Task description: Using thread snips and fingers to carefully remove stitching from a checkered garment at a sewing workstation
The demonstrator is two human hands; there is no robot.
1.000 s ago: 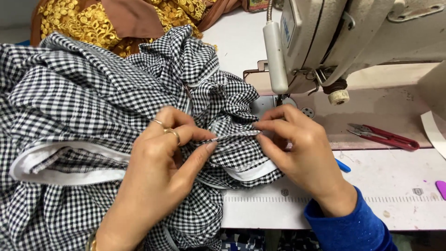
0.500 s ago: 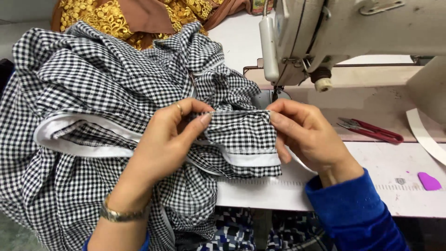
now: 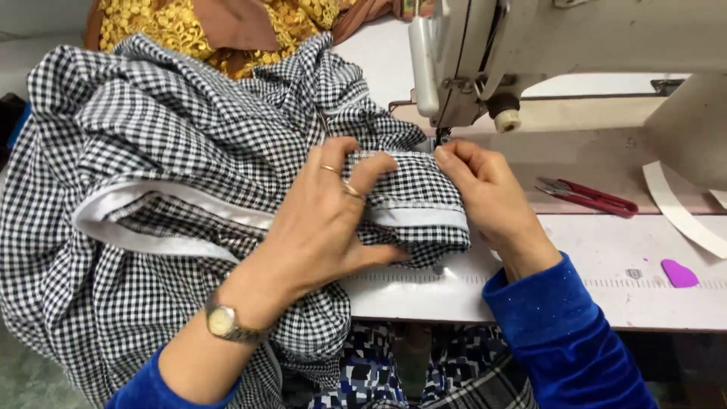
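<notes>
A large black-and-white checked garment (image 3: 174, 144) with a white inner band (image 3: 129, 235) is heaped over the left of the sewing table. My left hand (image 3: 326, 220) lies spread on a folded edge of the checked fabric, its fingers pressing it flat. My right hand (image 3: 485, 189) pinches the same folded edge at its right end, just below the needle area (image 3: 441, 138) of the white sewing machine (image 3: 530, 53). The needle itself is hard to make out.
Red-handled thread snips (image 3: 587, 197) lie on the table to the right. A small purple chalk piece (image 3: 678, 273) sits near the table's ruler marks. A curved white paper strip (image 3: 681, 216) lies at far right. Yellow lace fabric (image 3: 227, 30) is piled at the back.
Both hands have moved the folded fabric edge up and toward the machine's needle. My left hand has flattened out on the cloth instead of pinching it.
</notes>
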